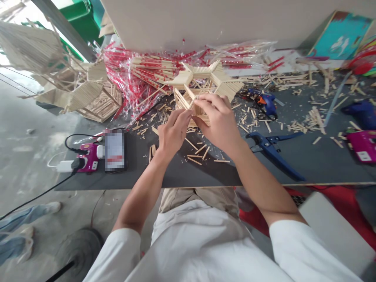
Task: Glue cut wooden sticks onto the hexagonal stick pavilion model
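Note:
In the head view a small structure of thin wooden sticks [202, 73] stands on the dark table, with slatted panels spreading at its top. My left hand [174, 131] is at its near left side, fingertips bent together against the sticks. From the right, my right hand [219, 119] reaches over the near part, thumb and fingers pinched near a pale stick [189, 94]. The fingertips of both hands almost meet. Exactly which sticks each hand grips is partly hidden by the fingers. Short cut sticks [202, 152] lie just below my hands.
Bundles of red-tipped sticks in plastic [147, 70] lie behind. A larger stick model [85, 90] stands left. A phone [115, 150] and a magenta power strip [89, 156] are at front left. Blue cutters [273, 150] and a blue glue gun [266, 102] lie right.

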`<move>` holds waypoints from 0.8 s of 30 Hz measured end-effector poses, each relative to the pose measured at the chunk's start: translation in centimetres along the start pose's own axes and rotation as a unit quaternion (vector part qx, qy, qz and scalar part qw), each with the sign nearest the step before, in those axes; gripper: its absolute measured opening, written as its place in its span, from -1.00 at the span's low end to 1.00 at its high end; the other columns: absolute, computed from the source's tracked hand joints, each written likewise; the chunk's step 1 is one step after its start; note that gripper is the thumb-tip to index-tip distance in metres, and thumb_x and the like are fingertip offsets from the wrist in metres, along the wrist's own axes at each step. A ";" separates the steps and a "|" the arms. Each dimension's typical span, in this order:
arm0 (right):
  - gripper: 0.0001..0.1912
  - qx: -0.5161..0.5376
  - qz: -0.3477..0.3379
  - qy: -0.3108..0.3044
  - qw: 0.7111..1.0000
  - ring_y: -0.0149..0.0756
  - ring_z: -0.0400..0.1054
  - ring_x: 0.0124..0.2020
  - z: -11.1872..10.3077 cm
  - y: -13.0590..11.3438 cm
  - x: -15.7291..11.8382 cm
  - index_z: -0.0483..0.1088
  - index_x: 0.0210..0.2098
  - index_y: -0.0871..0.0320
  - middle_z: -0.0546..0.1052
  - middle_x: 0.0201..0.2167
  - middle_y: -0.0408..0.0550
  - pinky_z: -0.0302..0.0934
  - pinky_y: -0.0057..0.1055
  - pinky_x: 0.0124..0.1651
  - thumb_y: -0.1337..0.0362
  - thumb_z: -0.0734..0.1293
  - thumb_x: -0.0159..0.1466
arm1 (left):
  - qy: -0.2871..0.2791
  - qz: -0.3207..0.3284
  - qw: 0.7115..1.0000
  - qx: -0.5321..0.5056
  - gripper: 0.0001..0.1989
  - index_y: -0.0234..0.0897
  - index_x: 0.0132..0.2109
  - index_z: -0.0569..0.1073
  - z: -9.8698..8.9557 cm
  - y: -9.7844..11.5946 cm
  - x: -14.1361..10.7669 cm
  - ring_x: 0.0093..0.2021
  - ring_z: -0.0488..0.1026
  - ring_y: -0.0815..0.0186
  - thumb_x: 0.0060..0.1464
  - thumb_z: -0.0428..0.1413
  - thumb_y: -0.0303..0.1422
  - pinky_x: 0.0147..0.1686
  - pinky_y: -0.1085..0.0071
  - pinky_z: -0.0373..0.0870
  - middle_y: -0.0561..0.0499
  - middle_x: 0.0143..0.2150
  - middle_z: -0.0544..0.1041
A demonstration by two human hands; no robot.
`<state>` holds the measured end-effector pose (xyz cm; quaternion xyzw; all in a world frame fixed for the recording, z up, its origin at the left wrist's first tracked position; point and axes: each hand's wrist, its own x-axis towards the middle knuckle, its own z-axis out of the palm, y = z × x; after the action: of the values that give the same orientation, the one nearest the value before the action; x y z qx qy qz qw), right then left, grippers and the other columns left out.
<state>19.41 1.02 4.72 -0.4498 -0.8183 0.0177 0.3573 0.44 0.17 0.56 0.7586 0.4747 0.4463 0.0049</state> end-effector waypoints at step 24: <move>-0.65 -0.019 -0.006 0.009 1.000 0.07 0.36 0.20 0.3 -0.2 -1.1 0.49 0.21 -0.02 0.51 0.19 0.05 0.36 0.17 0.30 0.26 0.22 0.51 | 0.008 -0.102 0.993 -0.066 -0.71 -0.18 0.11 0.53 0.2 0.6 0.6 -0.16 0.61 0.31 0.38 0.16 -0.14 -0.14 0.38 0.49 -0.03 -0.14 0.67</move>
<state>19.43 0.16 3.91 -0.4515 -0.8183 -0.0044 0.3558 1.15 0.36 1.09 0.7010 0.5188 0.4797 0.0964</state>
